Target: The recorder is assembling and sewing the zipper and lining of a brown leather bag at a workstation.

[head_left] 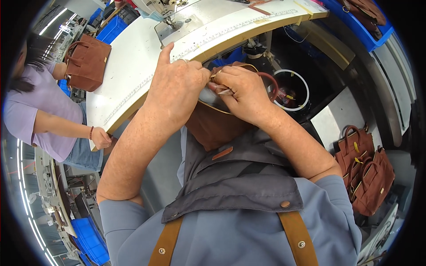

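A brown handbag [217, 128] rests on my lap against the dark apron, its mouth edged with a gold-toothed zipper [215, 107]. My left hand [175, 86] is closed at the bag's top edge, pinching the zipper's end, with one finger sticking up. Right beside it, my right hand [244, 91] is closed too. A small pointed metal tool [226, 92] pokes out from under its fingers; its other end is hidden in the grip. Both hands' fingertips meet at the zipper. A reddish-brown handle [271, 86] loops out behind my right hand.
A white worktable [128, 57] with a ruler edge curves ahead, bearing a sewing machine [171, 24]. At left, another person [57, 106] stands by a brown handbag [88, 62]. Several brown bags [366, 168] sit at right. A white-rimmed bin [306, 88] stands below the table.
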{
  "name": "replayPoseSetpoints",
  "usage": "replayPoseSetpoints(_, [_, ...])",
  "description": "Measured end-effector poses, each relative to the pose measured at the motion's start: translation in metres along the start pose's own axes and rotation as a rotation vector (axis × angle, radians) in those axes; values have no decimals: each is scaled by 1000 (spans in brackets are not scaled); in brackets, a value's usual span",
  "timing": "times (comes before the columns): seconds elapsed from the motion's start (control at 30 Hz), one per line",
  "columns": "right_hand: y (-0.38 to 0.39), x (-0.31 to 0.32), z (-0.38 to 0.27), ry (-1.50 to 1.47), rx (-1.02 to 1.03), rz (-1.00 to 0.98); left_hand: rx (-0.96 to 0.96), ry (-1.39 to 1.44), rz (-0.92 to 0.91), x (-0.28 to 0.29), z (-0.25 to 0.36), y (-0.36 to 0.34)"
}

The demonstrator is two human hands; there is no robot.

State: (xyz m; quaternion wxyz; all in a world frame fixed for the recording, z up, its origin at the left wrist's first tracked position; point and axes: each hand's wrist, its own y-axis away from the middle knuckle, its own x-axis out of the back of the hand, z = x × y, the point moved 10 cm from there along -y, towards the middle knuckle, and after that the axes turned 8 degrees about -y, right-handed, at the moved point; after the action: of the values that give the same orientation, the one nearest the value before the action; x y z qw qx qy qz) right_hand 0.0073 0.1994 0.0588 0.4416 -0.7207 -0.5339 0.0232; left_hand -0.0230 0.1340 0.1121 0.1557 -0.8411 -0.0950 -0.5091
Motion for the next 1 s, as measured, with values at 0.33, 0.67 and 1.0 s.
replayPoseSetpoints(0.33, [15, 3, 7, -28, 4, -51, 196, 386, 156, -24, -18, 21])
replayPoseSetpoints(0.67, [36, 3, 25, -220, -193, -79, 567, 984, 155, -71, -31, 51])
replayPoseSetpoints(1.0, [32, -29, 49, -443, -498, -51, 625, 1338, 19, -105, -25, 48])
